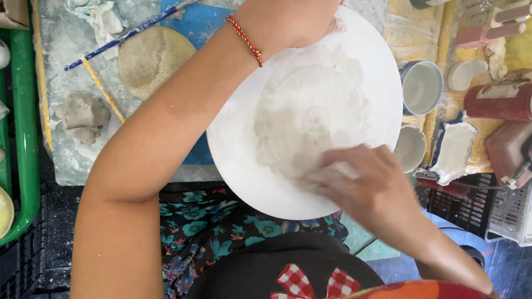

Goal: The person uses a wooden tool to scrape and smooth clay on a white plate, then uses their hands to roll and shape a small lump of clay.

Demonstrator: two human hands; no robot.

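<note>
1. Our left hand [294,11] grips the far rim of the large white plaster dish [239,146]. Its fingers curl over that edge and are clamped on it. A red braided cord sits on the wrist.
2. Our right hand [365,182] lies inside the dish near its close rim. The fingers are together and pressed flat on a pale lump, clay or a cloth; blur keeps us from telling which. We also cannot tell whether they grip it or only push on it.
3. The dish sits partly on the dusty grey surface [63,39] and partly out over our lap, so only the far part is supported.
4. To the left lie a lump of grey clay [82,116], a round tan sponge [152,59] and a blue-handled brush [135,30].
5. To the right, a small blue-rimmed cup [422,85] stands just beside the dish. Red bottles [505,101] lie a little further off.
6. We judge tipping to be the main risk: hard pressure near the unsupported rim could lever the dish off the surface if the left hand slackens.
7. A wide sweep could also knock the cup, since it stands so close.
</note>
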